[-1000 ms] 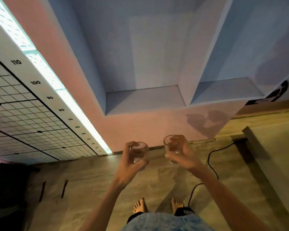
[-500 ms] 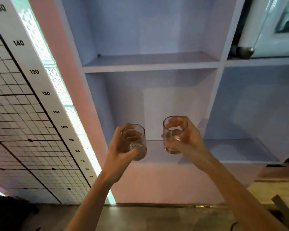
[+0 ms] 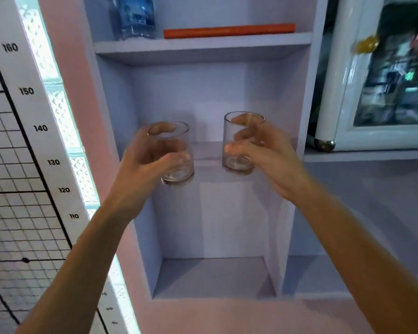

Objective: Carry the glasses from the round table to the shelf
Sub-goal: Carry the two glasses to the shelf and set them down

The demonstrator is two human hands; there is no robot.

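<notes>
The left hand and right hand are now raised to the shelf's middle board. Their fingers grasp the left glass and right glass.

Looks out from head height through one wide-angle lens, faces the shelf nearly square-on and a little downward, stands close to it; blurs rightward, perhaps from head motion.

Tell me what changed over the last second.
The left hand and right hand lifted the left glass and right glass from below the lowest compartment up to the middle shelf board. The view tilted up, revealing a bottle above. Unchanged: each hand grips its glass; neither is let go.
</notes>
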